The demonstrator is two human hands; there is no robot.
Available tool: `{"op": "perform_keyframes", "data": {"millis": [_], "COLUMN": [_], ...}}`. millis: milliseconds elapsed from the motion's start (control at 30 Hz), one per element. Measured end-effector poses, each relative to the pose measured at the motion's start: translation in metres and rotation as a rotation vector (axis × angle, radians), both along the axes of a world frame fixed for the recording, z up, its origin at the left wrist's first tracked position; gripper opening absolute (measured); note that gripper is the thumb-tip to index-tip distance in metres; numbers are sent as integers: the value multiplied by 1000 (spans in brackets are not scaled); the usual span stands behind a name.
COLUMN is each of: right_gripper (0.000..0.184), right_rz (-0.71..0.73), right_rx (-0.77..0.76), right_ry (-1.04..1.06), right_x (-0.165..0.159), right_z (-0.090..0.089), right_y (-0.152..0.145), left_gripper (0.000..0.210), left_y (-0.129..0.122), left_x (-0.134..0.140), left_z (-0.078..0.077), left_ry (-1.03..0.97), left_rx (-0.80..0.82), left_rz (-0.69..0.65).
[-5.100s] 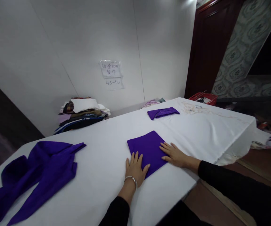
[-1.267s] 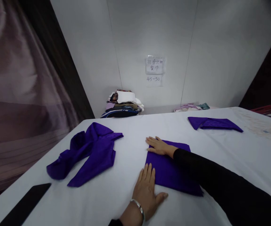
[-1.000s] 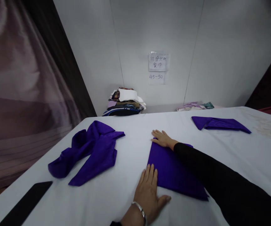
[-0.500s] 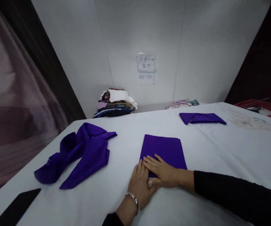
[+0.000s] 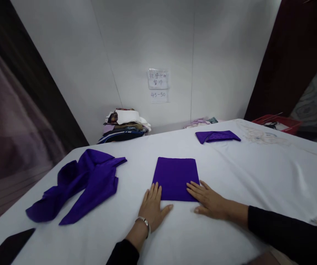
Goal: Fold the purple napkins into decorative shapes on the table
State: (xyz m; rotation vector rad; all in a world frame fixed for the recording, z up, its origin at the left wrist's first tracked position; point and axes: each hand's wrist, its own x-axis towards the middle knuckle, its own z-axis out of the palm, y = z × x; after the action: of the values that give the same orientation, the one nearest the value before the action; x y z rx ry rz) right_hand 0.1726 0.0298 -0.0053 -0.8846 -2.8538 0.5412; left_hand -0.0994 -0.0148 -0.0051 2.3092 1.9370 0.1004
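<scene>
A purple cloth napkin, folded into a neat square, lies flat in front of me on the white tablecloth. My left hand rests flat at its near left corner, fingertips on the cloth's edge and thumb stretched out to the side. At the near right corner, my right hand lies with its fingers spread and their tips on the napkin. Neither hand grips anything. To the left, a crumpled purple cloth sprawls loosely over the table.
Farther back on the right lies another folded purple cloth. Stacked clothes stand beyond the table by the wall, under paper signs. A red basket is at far right, and a dark flat object at near left.
My right hand has slid rightward along the napkin's near edge, away from my left hand, to the right corner. My left hand stays at the left corner. The view has turned slightly right.
</scene>
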Motion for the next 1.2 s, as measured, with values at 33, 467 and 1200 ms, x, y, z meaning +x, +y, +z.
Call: {"op": "perform_keyframes", "data": {"millis": [33,467,1200], "right_gripper": [68,38,8], "right_rz": [-4,-650,-663], "right_rx": [-13,21,-444], "right_ry": [2,19,92], "right_x": [8,-3,-8], "right_z": [-1,20,34], "right_y": [0,141,124], "left_gripper": [83,52,20], "left_y": [0,-6,26], "left_x": [0,32,4], "left_z": [0,12,16], "left_ry": [0,-80,40], "left_rx": [0,164,294], "left_rz": [1,-152,-136]}}
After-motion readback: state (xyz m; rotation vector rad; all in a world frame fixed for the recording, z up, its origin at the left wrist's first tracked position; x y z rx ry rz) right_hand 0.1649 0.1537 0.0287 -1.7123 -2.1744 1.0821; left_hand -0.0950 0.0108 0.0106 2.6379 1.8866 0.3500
